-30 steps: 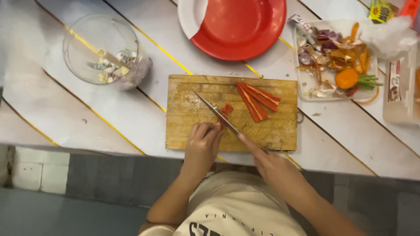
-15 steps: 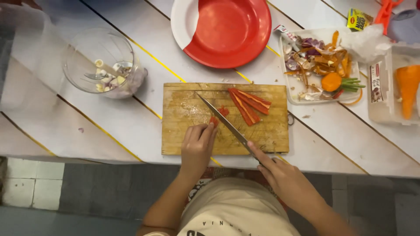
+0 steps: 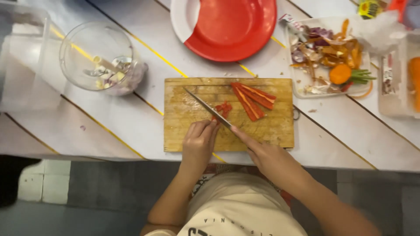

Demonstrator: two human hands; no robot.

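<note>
Hands work over a wooden cutting board (image 3: 188,131) that lies on a white tabletop (image 3: 109,126) with thin yellow lines. The right hand (image 3: 267,157) has its grip shut tight around the handle of a knife (image 3: 208,107), with one finger stretched along the top of the blade. The blade points up and to the left across the board. The left hand (image 3: 199,142) rests on the board just beside the blade, with its fingers curled down. Its fingertips press near some small red pepper pieces (image 3: 223,109), so its grip is closed on nothing you can lift, only holding the bits in place. I cannot tell if the fingers touch the pieces or just sit next to them. A little way to the right, still on the board, lie long red pepper strips (image 3: 253,98), side by side and slanted. Above the board sits a red plate (image 3: 236,26) on top of a white plate (image 3: 181,19). To the left stands a clear glass bowl (image 3: 72,57) with chopped bits of food inside. To the right is a white tray (image 3: 302,83) full of peels and scraps, with an orange carrot end (image 3: 340,74) and green stems. The person wears a cream shirt (image 3: 240,209) and stands at the near edge of the tabletop.
</note>
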